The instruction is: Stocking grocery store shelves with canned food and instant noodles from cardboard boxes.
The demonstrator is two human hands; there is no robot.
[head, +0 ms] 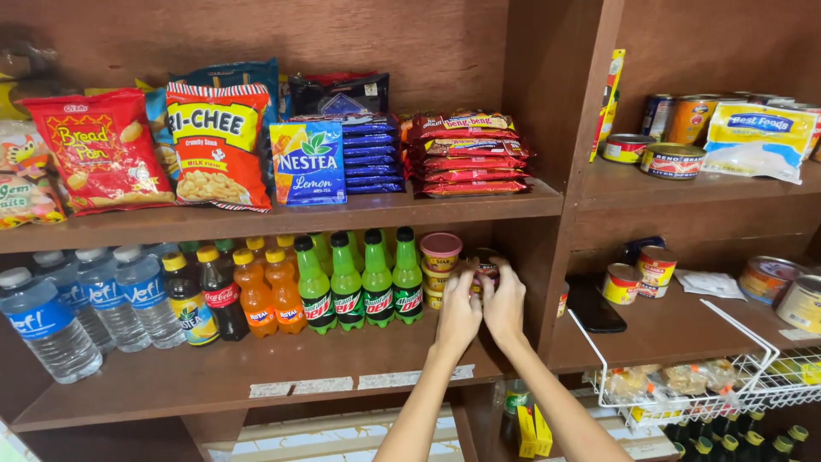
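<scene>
Two hands reach together to the back of the middle shelf [256,376], side by side and touching. The fingers [479,275] of the left hand [458,316] and those of the right hand [505,306] curl close together around a small dark round tub [486,261], which stands at the right end of that shelf, hard against the wooden upright [547,171]. Whether the tub is lifted or resting on the shelf cannot be told, as the hands hide its base.

Just left of the tub stands a stack of small cups [440,267], the top one with a red lid. Next to these come four green soda bottles [361,278] in a row, then orange soda bottles [269,291], a dark cola bottle [222,295] and, further left, clear water bottles [85,308].

On the shelf above lie stacked red wafer packs [469,154], a pile of blue biscuit packs [369,154], a blue iced tea mix packet [308,162] and red snack bags [214,145]. Across the upright, tins [655,265] and a black phone [593,308] sit on the right-hand shelf, with a white wire basket [684,385] hung below.
</scene>
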